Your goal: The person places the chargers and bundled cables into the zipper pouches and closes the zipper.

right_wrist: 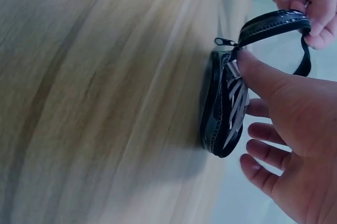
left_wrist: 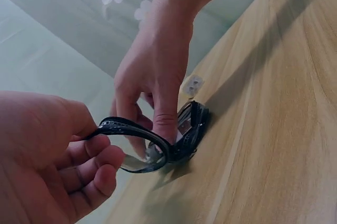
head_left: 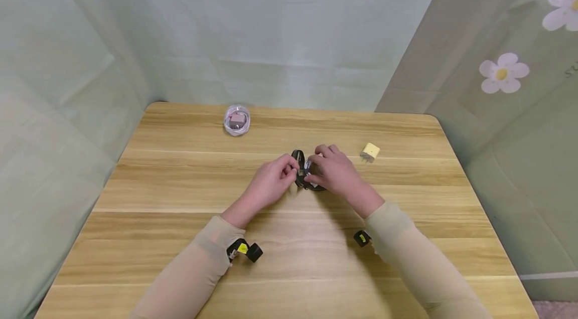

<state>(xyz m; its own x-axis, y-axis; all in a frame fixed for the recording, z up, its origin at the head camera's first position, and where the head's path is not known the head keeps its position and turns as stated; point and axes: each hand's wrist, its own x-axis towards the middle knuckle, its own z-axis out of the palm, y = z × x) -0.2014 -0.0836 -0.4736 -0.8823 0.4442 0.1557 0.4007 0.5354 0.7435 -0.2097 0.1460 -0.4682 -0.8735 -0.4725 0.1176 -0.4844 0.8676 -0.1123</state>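
Observation:
A small round zip pouch (right_wrist: 211, 124) with black edges and clear sides stands unzipped on the table. In the left wrist view, my left hand (left_wrist: 47, 155) pinches the rim of its raised lid (left_wrist: 124, 124) between thumb and fingers. My right hand (right_wrist: 300, 129) is at the lower half, its thumb pressing at the pouch mouth beside a metal plug (right_wrist: 233, 69). Its other fingers are loosely bent and spread. A pale coiled cable (right_wrist: 237, 109) lies inside the pouch, partly covered by the right hand. The zip pull (right_wrist: 225, 41) hangs near the hinge.
On the wooden table (head_left: 180, 198), a pale coiled cable (head_left: 228, 121) rings a pink charger (head_left: 237, 119) at the back left. A yellow plug charger (head_left: 371, 150) lies right of my right hand. Curtains hang behind and at both sides.

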